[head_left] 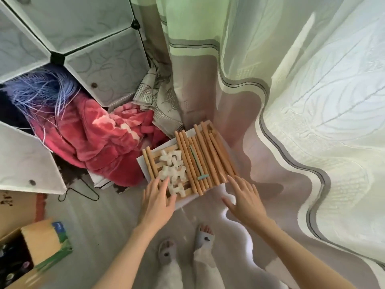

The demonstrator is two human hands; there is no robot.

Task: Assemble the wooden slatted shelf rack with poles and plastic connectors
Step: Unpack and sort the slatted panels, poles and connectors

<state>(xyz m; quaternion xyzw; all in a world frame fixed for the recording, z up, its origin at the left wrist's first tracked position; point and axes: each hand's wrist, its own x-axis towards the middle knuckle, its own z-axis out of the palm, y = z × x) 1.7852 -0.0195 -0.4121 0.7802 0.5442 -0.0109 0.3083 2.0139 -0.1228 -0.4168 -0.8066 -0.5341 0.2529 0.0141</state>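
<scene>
Tight corner here. The rack parts sit on a white board (pixel 145 167) on the floor, squeezed in between the pink blanket (pixel 93 142) at 9 o'clock and the curtain (pixel 312 122) that sweeps round from 12 to 4 o'clock. The only open floor (pixel 100 222) is at 7 o'clock, toward my feet.

On the board there's a wooden slatted panel (pixel 187 191) lying flat. A bundle of wooden poles (pixel 208 157) is stacked on its right part, running from near me toward 12 o'clock; I can't count them exactly, more than ten for sure. Two more poles (pixel 150 163) lie along its left edge. Between them is a heap of white plastic connectors (pixel 173 170), too jumbled to count. One light green tool (pixel 198 163) lies on top of the poles.

My left hand (pixel 157 197) is open, fingers spread, fingertips on the near left corner of the panel by the connectors. My right hand (pixel 243 197) is open too, fingers straight, at the near right end of the poles; can't tell if it's touching.

A cardboard box (pixel 31 253) sits at 8 o'clock, open, contents too dark to make out.
</scene>
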